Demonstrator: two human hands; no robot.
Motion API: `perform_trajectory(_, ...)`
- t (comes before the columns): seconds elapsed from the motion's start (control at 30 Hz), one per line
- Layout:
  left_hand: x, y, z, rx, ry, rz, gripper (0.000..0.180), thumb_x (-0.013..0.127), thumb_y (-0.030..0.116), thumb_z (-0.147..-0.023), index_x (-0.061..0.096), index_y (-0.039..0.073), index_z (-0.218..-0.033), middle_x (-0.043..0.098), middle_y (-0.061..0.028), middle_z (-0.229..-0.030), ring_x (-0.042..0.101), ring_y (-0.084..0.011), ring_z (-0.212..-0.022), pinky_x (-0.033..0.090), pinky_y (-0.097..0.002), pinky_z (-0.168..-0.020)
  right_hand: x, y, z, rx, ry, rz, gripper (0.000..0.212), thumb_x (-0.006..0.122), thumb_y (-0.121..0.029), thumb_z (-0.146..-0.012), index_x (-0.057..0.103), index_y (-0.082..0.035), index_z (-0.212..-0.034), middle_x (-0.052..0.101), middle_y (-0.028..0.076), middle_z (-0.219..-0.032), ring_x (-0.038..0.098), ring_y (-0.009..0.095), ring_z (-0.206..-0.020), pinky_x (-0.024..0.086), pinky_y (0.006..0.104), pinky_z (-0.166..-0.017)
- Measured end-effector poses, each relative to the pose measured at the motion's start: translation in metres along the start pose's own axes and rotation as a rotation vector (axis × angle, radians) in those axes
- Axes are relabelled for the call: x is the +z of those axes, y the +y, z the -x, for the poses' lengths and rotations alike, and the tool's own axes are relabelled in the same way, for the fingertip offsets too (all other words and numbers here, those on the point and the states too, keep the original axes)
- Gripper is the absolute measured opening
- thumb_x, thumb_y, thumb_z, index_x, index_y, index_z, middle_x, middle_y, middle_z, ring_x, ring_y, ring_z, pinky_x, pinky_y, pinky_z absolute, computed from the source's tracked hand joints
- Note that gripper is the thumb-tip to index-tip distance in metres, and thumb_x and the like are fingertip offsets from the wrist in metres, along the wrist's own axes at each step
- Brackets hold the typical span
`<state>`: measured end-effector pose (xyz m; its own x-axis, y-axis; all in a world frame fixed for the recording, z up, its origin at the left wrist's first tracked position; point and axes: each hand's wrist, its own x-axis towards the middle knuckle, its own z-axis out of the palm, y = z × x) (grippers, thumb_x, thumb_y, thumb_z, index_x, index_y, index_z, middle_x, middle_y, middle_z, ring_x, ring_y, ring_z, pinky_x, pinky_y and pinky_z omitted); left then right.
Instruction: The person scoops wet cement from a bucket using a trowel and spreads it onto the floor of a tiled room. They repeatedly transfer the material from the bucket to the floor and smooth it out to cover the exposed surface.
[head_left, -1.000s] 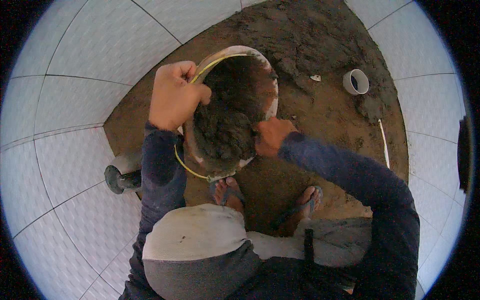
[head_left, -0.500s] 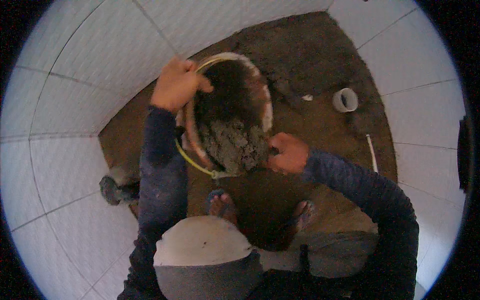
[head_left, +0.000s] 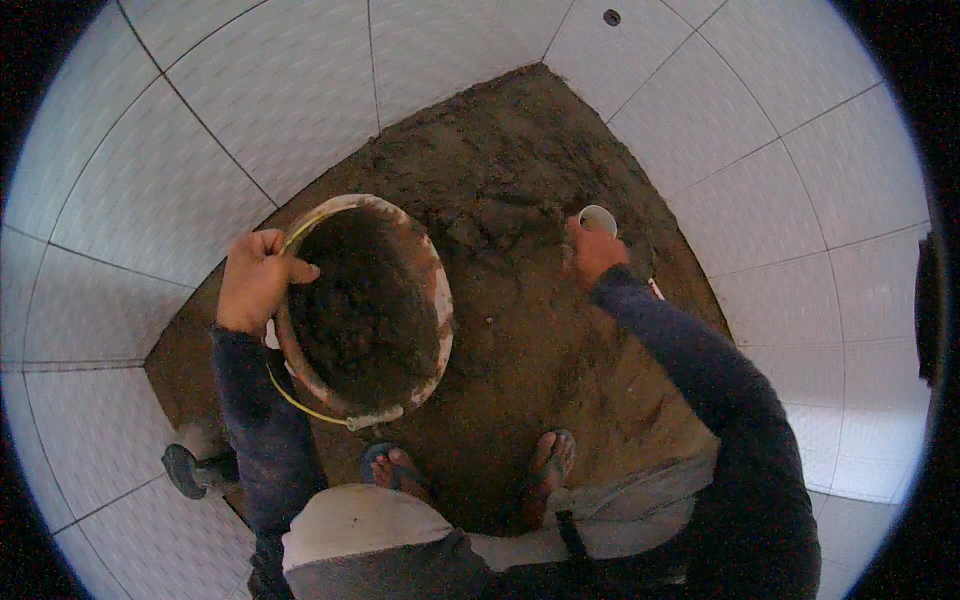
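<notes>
1. Work area: white, textured tile walls meet in a corner around a brown, rough, damp-looking floor. A darker, lumpy layer of mortar-like material covers the corner side.

2. Bucket: the large, round bucket with a pale, smeared rim stands to my left, just beyond my 2 sandalled feet. Dark, wet-looking mix lies inside. I cannot tell whether its base rests flat.

3. Left hand: my left hand pinches the bucket's far-left rim, thumb over the inside, beside the thin yellow wire handle. I judge that firm, steady pressure here best stops the bucket from tipping; the wire should stay clear of the opening.

4. Right hand: my right hand is curled, well apart from the bucket. I cannot tell whether it grips anything. A low, controlled wrist looks advisable.

5. Clearance: the short, white, round tube or cup is right at my right knuckles; contact is unclear. Avoid knocking it.
</notes>
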<state>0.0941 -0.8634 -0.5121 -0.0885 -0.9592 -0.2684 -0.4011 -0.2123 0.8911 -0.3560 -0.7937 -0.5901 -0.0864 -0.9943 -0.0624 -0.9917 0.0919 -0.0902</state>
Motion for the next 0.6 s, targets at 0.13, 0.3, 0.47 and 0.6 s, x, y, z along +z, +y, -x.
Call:
perform_trajectory(0.13, -0.001, -0.004, 0.001, 0.004, 0.014, -0.092, 0.018, 0.071, 0.005, -0.062, 0.053, 0.006, -0.061, 0.053, 0.0013, -0.061, 0.048, -0.0124, -0.059, 0.037, -0.0296, -0.056, 0.031, -0.063, 0.013, 0.198, -0.222, -0.195, 0.041, 0.058, -0.033, -0.091, 0.052, -0.006, -0.121, 0.065, 0.027, -0.098, 0.065, 0.044, -0.082, 0.052, 0.0546, -0.071)
perform_trajectory(0.3, -0.008, 0.009, 0.004, 0.013, 0.012, -0.126, 0.012, 0.069, 0.002, -0.064, 0.057, 0.003, -0.065, 0.056, 0.0004, -0.063, 0.050, -0.0135, -0.059, 0.040, -0.0296, -0.058, 0.104, -0.063, 0.003, 0.381, -0.113, -0.083, 0.037, 0.052, -0.038, -0.094, 0.054, -0.006, -0.114, 0.067, 0.026, -0.096, 0.066, 0.044, -0.084, 0.053, 0.0549, -0.071)
perform_trajectory(0.47, 0.002, 0.014, 0.008, -0.058, -0.004, 0.025, 0.009, 0.068, 0.000, -0.065, 0.061, 0.001, -0.071, 0.060, -0.0020, -0.067, 0.053, -0.0137, -0.061, 0.043, -0.0285, -0.061, 0.137, -0.024, -0.032, 0.654, 0.084, -0.392, 0.038, 0.052, -0.037, -0.094, 0.055, -0.006, -0.115, 0.068, 0.023, -0.098, 0.067, 0.041, -0.086, 0.054, 0.0535, -0.075)
perform_trajectory(0.6, -0.007, 0.018, 0.005, -0.010, -0.008, -0.161, 0.010, 0.069, 0.003, -0.064, 0.064, 0.000, -0.073, 0.061, -0.0023, -0.067, 0.054, -0.0138, -0.062, 0.043, -0.0293, -0.063, 0.143, -0.053, -0.041, 0.641, 0.088, -0.312, 0.034, 0.054, -0.036, -0.093, 0.058, -0.007, -0.111, 0.067, 0.018, -0.093, 0.066, 0.035, -0.080, 0.055, 0.0495, -0.068)
